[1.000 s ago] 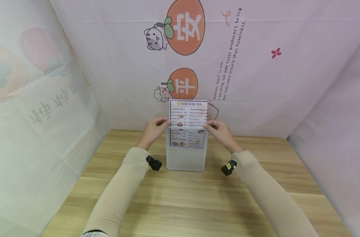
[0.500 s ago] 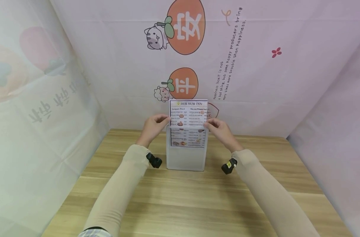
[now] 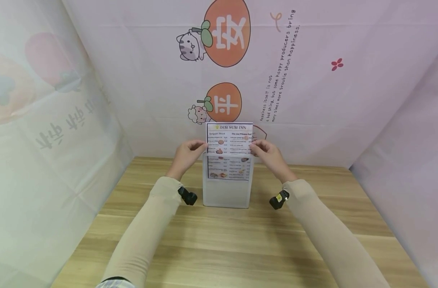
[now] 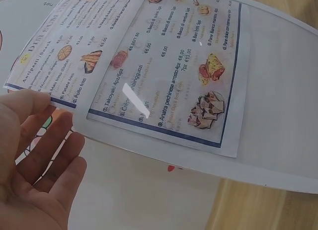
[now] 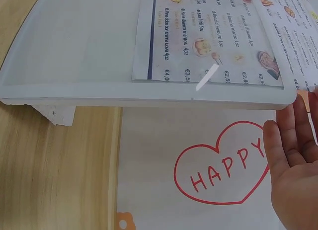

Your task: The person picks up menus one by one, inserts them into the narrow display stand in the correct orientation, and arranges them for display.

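Pale printed cloth with cartoon fruit hangs behind a wooden table [image 3: 219,240], and on this table stands a clear plastic sign holder [image 3: 227,192], upright near the far edge. A printed menu sheet [image 3: 229,138] sits half inside the holder, its upper half standing above the rim. The left hand [image 3: 185,156] pinches the sheet's left edge and the right hand [image 3: 267,155] pinches the right edge, both just above the holder's top. The sheet looks thin and light, so it should bend or crease easily; holding both side edges keeps it flat. The holder seems stiff, smooth and probably light enough to tip.
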`<state>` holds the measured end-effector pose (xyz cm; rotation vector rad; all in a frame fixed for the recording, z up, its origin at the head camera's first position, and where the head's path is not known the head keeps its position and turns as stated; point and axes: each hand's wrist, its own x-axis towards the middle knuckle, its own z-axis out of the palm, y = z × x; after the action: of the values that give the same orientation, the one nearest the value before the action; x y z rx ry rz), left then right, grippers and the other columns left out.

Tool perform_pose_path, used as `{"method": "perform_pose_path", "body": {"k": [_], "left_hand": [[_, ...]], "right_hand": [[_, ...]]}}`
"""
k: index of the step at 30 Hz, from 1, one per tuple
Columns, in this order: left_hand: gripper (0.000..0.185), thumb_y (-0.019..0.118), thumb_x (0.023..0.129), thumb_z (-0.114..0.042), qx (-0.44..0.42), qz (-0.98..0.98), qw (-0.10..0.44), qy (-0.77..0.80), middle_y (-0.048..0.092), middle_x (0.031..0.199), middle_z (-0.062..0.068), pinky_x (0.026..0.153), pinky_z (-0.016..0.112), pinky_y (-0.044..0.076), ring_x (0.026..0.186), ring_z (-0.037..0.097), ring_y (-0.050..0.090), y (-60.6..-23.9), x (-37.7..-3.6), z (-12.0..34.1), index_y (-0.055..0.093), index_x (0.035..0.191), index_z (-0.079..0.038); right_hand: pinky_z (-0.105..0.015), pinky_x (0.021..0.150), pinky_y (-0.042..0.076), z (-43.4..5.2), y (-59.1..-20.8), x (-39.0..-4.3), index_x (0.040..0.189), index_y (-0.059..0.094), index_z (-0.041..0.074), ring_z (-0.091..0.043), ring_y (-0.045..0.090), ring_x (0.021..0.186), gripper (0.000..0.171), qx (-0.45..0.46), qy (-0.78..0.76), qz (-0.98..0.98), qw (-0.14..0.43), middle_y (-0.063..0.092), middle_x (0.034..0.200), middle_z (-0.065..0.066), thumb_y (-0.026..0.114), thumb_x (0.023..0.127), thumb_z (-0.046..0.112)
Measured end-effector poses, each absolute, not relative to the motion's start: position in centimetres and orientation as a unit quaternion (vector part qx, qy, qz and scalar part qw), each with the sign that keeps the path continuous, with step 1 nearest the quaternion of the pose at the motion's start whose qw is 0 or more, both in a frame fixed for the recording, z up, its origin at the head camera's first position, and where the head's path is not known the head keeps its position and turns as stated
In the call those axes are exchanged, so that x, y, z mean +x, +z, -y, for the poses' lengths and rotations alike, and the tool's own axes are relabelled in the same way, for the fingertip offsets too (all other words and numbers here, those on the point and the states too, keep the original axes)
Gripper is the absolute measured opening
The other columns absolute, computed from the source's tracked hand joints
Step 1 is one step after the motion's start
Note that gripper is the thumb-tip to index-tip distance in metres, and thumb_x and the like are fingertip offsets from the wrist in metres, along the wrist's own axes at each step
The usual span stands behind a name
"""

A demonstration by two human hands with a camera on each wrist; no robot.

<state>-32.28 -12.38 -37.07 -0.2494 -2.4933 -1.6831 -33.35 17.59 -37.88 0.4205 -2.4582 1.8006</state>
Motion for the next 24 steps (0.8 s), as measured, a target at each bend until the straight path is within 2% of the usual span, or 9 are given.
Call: {"method": "perform_pose_path", "body": {"k": [5,24], "left_hand": [[0.030,0.066,0.097,-0.041,-0.082,0.828,0.054,-0.553,0.069,0.115,-0.001,0.097,0.042,0.049,0.110,0.019,0.061,-37.19,-32.25,12.44,0.073,0.112,-0.017],[0.029,0.066,0.097,-0.039,-0.078,0.824,0.043,-0.559,0.069,0.114,0.000,0.098,0.042,0.048,0.110,0.019,0.060,-38.06,-32.01,12.49,0.073,0.113,-0.016]], "right_hand": [[-0.053,0.102,0.045,-17.80,-37.96,-33.21,0.116,0.062,0.001,-0.023,0.057,0.104,0.036,0.148,0.586,0.796,0.031,0.060,0.114,-0.012,0.060,0.102,0.034],[-0.042,0.098,0.046,-18.11,-38.26,-32.96,0.114,0.061,0.002,-0.023,0.054,0.106,0.036,0.151,0.572,0.806,0.018,0.059,0.113,-0.011,0.061,0.101,0.035]]}}
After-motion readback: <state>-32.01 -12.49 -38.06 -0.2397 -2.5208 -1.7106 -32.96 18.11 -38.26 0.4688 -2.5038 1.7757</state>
